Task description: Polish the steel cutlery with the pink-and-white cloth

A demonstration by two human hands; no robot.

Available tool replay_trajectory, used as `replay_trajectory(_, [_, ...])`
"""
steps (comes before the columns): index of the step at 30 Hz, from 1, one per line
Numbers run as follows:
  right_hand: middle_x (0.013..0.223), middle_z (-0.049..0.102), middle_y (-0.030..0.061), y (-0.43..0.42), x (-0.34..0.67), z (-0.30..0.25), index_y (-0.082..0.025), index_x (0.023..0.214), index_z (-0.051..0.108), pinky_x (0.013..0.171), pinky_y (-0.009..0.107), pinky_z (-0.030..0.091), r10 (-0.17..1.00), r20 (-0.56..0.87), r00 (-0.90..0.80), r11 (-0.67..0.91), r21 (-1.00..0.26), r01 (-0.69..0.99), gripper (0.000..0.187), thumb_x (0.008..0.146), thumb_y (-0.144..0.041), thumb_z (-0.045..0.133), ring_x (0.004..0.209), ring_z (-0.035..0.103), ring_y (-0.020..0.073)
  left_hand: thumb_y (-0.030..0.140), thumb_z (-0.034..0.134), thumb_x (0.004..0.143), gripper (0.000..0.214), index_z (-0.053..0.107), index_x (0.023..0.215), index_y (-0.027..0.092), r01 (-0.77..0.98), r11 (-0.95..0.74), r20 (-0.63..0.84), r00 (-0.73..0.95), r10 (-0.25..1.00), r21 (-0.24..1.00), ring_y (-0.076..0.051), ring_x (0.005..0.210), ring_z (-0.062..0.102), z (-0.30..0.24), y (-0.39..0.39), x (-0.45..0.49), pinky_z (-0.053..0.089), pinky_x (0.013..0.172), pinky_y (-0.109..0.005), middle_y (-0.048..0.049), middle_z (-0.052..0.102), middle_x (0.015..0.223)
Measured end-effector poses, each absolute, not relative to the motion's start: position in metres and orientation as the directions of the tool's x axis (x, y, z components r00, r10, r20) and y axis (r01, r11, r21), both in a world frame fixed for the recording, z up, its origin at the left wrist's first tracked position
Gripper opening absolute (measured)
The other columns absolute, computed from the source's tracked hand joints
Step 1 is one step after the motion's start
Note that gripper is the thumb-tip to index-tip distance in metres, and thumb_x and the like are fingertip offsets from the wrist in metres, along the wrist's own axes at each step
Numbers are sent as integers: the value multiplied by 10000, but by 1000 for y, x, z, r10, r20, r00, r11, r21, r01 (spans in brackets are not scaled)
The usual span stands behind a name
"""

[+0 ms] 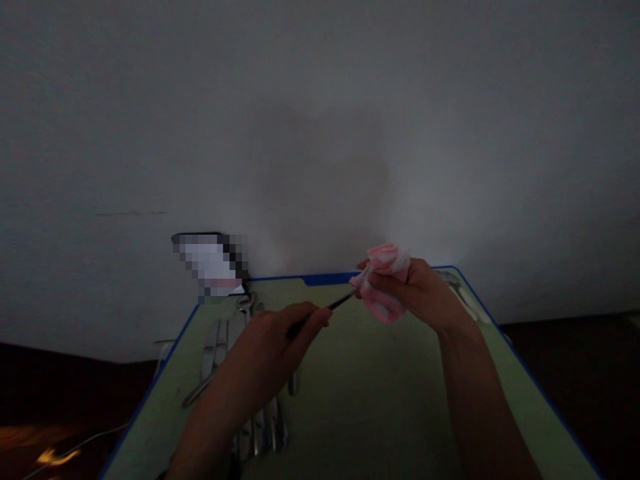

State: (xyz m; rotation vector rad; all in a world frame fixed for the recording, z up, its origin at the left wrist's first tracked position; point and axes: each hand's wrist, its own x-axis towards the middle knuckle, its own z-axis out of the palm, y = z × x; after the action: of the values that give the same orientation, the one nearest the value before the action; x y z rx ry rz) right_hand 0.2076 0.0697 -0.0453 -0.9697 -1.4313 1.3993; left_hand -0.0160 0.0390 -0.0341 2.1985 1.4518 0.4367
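My left hand (283, 337) is closed round the dark handle of a thin utensil (342, 301), which slants up to the right. The utensil's far end goes into a crumpled pink and white cloth (385, 303), so its kind is hidden. Pinched in my right hand (425, 290), the cloth wraps about that end above the far part of the table. Several pieces of metal cutlery (260, 427) lie beneath and beside my left forearm, partly covered by it. Beyond my right wrist, a few light-coloured utensils (470, 303) rest near the table's far right corner.
The pale green table (370, 400) has a blue edge and stands against a grey wall (320, 133). At its far left corner a device with a blurred bright screen (210, 263) leans up. A thin cable (95, 437) runs at the lower left. The room is dim.
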Motion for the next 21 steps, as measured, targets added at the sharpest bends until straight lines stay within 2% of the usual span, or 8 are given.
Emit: replay_trajectory(21, [930, 704, 67, 69, 206, -46, -177, 1008, 609, 801, 333, 510, 955, 81, -285, 74, -997, -35, 314, 756, -363, 620, 854, 666, 174, 412, 393, 890, 318, 646, 836, 225, 768, -340, 24, 390, 920, 542, -124, 600, 610, -33, 39, -14, 382, 572, -207, 25, 671, 671])
